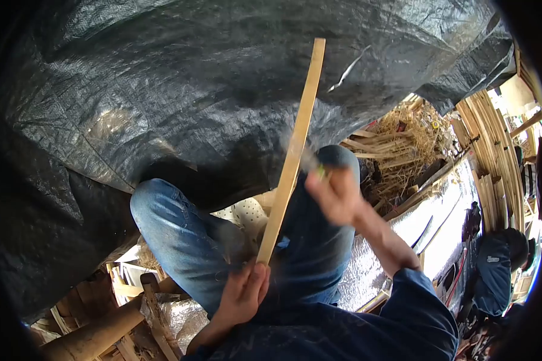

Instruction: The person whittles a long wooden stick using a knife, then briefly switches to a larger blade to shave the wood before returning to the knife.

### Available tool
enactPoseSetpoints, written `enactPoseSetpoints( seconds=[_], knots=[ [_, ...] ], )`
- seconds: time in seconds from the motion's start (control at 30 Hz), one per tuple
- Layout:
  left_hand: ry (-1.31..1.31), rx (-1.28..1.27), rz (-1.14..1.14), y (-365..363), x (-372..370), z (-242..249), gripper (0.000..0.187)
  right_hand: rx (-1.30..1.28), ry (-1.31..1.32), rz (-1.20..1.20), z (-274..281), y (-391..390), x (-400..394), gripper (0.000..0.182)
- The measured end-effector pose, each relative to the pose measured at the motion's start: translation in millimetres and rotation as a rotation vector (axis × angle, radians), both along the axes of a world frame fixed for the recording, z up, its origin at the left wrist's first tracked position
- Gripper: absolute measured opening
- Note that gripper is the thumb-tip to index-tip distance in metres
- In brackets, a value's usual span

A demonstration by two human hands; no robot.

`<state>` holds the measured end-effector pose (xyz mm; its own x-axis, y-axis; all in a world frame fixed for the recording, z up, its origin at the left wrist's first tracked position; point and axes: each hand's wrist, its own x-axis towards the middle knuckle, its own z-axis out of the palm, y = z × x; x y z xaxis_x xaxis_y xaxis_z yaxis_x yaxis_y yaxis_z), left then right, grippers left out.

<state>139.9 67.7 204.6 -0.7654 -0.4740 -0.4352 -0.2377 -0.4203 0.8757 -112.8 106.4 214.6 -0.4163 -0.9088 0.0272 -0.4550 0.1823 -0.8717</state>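
A long, narrow wooden strip (301, 129) stands up from my lap and leans slightly right at its top. My left hand (242, 295) is wrapped round its lower end. To the right of the strip, my right hand (334, 192) is closed round a tool with a yellow-green handle, blurred by motion. The tool's blurred blade (307, 157) reaches the strip near its middle. My knees in blue jeans (180, 228) are on both sides of the strip's lower part.
A dark tarp (211, 78) covers the area ahead. Wood strips and shavings (403, 144) lie to the right, beside a shiny foil sheet (442, 207). Long slats (494, 144) stand at far right, near a dark blue bag (492, 271). A log (96, 331) lies lower left.
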Motion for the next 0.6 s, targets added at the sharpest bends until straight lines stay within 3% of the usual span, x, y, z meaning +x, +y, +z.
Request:
enactPoseSetpoints(
  seconds=[0.07, 0.1, 0.13, 0.2, 0.33, 0.37, 0.4, 0.47, 0.6],
  knots=[
    [0.043, -0.017, 0.014, 2.2, 0.2, -9.0, 0.034, -0.171, 0.439, 0.47, -2.3, 11.8, 32.5, 0.032],
    [0.058, -0.045, 0.014, 2.2, -0.1, -9.1, 0.035, -0.373, 0.424, 0.494, -1.8, 12.1, 44.8, 0.035],
    [0.073, -0.07, 0.012, 2.3, 0.3, -10.3, 0.037, -0.374, 0.421, 0.486, -7.8, 7.7, 28.9, 0.035],
    [0.017, 0.006, -0.007, 7.8, 3.8, -6.9, 0.035, -0.154, 0.353, 0.201, -18.2, -2.4, -15.4, 0.04],
    [-0.047, 0.143, 0.002, 6.6, 8.4, -6.5, 0.035, -0.007, 0.471, 0.426, -0.4, 19.1, 25.4, 0.041],
    [-0.004, 0.088, -0.004, 6.0, 10.6, -8.2, 0.036, -0.135, 0.339, 0.585, -4.3, 24.2, 47.8, 0.043],
    [-0.005, 0.084, -0.008, 3.8, 13.1, -8.7, 0.036, -0.154, 0.37, 0.569, -4.3, 23.5, 45.6, 0.045],
    [-0.031, 0.189, -0.006, 8.5, 19.6, -10.3, 0.036, -0.048, 0.684, 0.3, -19.6, 11.2, -2.7, 0.047],
    [-0.039, 0.135, 0.011, 25.8, 27.9, -15.9, 0.036, 0.143, 0.417, 0.321, -7.4, 23.9, 17.7, 0.047]
  ],
)
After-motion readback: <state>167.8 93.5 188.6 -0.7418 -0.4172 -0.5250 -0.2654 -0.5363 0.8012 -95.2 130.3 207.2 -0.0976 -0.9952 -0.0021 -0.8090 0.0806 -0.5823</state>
